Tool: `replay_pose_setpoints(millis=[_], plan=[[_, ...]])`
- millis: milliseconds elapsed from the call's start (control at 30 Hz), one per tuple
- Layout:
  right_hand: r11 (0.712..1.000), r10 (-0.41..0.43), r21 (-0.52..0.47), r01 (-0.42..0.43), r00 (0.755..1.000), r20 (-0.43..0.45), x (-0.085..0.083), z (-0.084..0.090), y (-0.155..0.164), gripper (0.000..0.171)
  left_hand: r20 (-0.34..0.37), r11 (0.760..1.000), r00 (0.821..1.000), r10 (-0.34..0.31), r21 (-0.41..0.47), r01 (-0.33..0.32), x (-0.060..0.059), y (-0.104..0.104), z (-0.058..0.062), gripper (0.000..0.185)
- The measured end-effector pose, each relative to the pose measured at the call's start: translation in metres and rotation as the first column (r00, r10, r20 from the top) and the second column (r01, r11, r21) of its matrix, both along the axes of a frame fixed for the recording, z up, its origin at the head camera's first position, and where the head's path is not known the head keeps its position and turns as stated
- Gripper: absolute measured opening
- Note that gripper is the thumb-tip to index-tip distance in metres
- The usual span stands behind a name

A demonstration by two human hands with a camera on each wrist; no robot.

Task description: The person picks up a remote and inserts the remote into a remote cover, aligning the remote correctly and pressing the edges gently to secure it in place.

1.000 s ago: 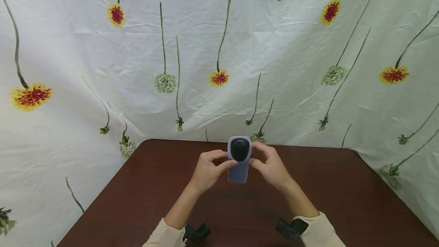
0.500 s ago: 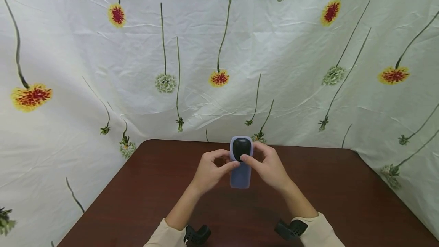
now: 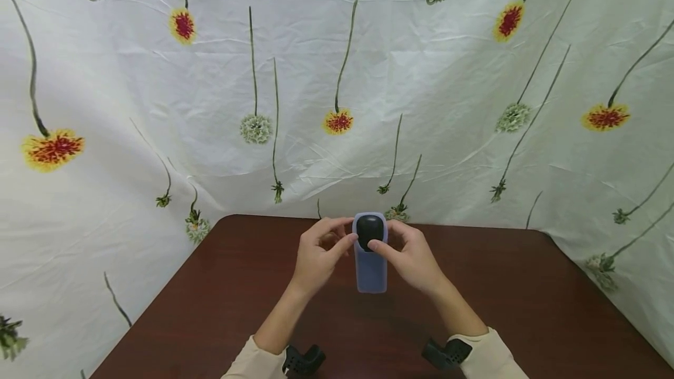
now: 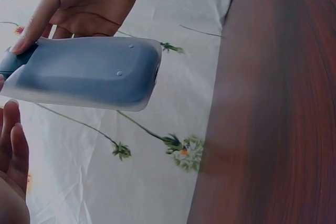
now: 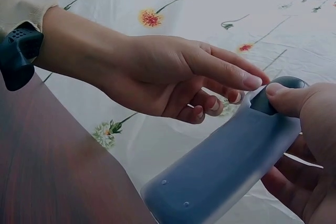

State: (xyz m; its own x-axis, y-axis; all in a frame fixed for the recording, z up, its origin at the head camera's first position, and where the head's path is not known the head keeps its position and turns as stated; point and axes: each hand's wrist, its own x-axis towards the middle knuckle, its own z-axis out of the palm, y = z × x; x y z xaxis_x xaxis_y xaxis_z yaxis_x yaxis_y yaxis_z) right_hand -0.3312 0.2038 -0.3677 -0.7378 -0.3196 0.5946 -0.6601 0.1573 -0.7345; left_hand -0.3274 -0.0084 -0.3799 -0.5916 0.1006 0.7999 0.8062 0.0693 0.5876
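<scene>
One flowered cloth point(image 3: 421, 104) hangs behind and to both sides of me, white with long stems and round blooms; in the head view I count seven yellow-and-red blooms and two pale ones high up, and more small flower heads low near the table's edges

One table point(image 3: 526, 309), dark reddish-brown wood, fills the lower part of the view; its far edge meets the cloth

I have two sleeves, both cream: the left sleeve point(image 3: 250, 364) and the right sleeve point(image 3: 492, 355) sit at the near edge, each with one black wrist mount beside it

My two hands are up over the far middle of the table. My left hand point(image 3: 316, 259) sits just left of the case, thumb stretched toward the dark piece, the other fingers loosely bent behind; the right wrist view shows one finger point(image 5: 231, 74) straight, its tip at the upper end of the case. My right hand point(image 3: 413, 256) holds the case from the right, thumb pressed on the dark piece, fingers curled round the back

One case point(image 3: 371, 271), soft bluish-grey, is held off the table between both hands, long axis pointing away from me. Two small bumps show on its back in the left wrist view

One dark piece point(image 3: 370, 230), black and rounded, sits in the far end of the case
</scene>
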Motion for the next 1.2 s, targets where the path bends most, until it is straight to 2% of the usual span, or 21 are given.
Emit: replay_pose_setpoints(millis=[100, 300, 567, 667, 867, 1000, 1200], plan=[[1.000, -0.012, 0.006, 0.012, 1.000, -0.005, -0.0001, -0.0008, -0.0005, 0.019, -0.026, 1.000, 1.000, 0.014, 0.012, -0.014, -0.0012, 0.0001, -0.0015, 0.029], [1.000, -0.020, 0.011, 0.020, 1.000, -0.015, 0.0008, -0.0001, -0.0017, 0.019, -0.016, 0.999, 1.000, 0.019, 0.046, -0.018, -0.0005, 0.0004, -0.0011, 0.023], [1.000, -0.012, 0.002, 0.012, 1.000, -0.016, 0.0016, 0.0002, -0.0025, 0.018, -0.023, 0.999, 1.000, 0.020, 0.041, -0.019, -0.0024, 0.0016, -0.0021, 0.019], [1.000, -0.004, 0.004, 0.004, 1.000, -0.026, 0.0019, 0.0000, -0.0022, 0.018, 0.006, 0.999, 1.000, 0.024, 0.034, -0.025, -0.0017, 0.0019, -0.0022, 0.018], [1.000, 0.022, -0.001, -0.023, 0.998, -0.054, 0.0024, -0.0001, -0.0017, 0.022, 0.107, 1.000, 0.994, 0.013, 0.016, -0.015, 0.0014, 0.0015, -0.0002, 0.011], [0.999, 0.037, -0.002, -0.037, 0.996, -0.080, 0.0024, -0.0003, -0.0010, 0.025, 0.163, 1.000, 0.986, -0.023, -0.006, 0.024, 0.0025, 0.0009, 0.0009, 0.010], [0.999, 0.034, -0.008, -0.035, 0.993, -0.114, 0.0003, -0.0008, -0.0003, 0.026, 0.208, 0.995, 0.974, -0.090, -0.021, 0.096, 0.0020, -0.0014, 0.0019, 0.012]])
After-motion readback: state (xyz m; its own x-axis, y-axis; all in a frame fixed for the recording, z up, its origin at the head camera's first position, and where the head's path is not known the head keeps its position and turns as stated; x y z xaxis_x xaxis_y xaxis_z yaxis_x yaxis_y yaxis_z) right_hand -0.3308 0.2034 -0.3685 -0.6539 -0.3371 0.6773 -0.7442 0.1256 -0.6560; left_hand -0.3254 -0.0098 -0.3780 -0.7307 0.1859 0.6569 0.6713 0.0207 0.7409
